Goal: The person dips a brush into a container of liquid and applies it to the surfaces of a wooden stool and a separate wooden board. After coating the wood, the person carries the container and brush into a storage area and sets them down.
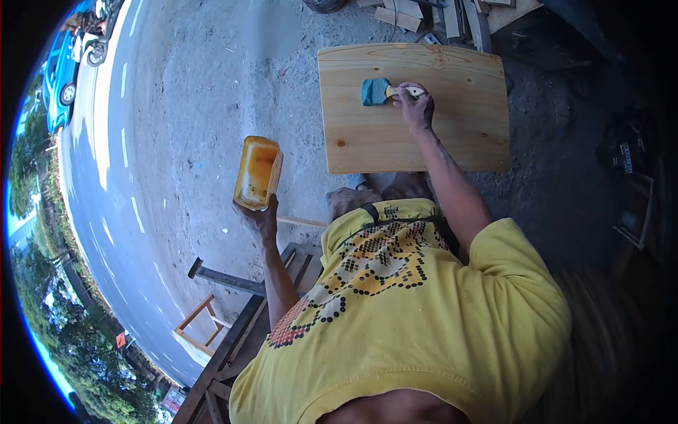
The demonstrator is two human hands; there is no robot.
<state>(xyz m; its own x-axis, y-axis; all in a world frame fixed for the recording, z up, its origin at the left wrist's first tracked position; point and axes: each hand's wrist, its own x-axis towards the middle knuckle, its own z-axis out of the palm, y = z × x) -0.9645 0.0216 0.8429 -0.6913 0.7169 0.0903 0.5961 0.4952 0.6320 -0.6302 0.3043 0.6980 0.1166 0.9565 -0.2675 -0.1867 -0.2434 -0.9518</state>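
Note:
My right hand [417, 107] is closed around the pale handle of a wide brush [376, 92] with a blue-green head. The brush head rests on, or just over, the upper middle of a light wooden board [452, 134] with slightly curved edges and dark knots. In my left hand [258, 218] is a rectangular plastic container [272, 173], gripped at its near end and tilted so that its inside shows. Amber-brown liquid or stain coats part of its inside. The container is held out left of the board, above the ground.
Wood offcuts [399, 18] are heaped beyond the board. A dark wooden bench [229, 346] and a small wooden frame [201, 326] stand at lower left. Further left runs a road [106, 212] with a blue car [60, 81] and a motorcycle [92, 49]. A dark bag-like object [625, 152] lies at right.

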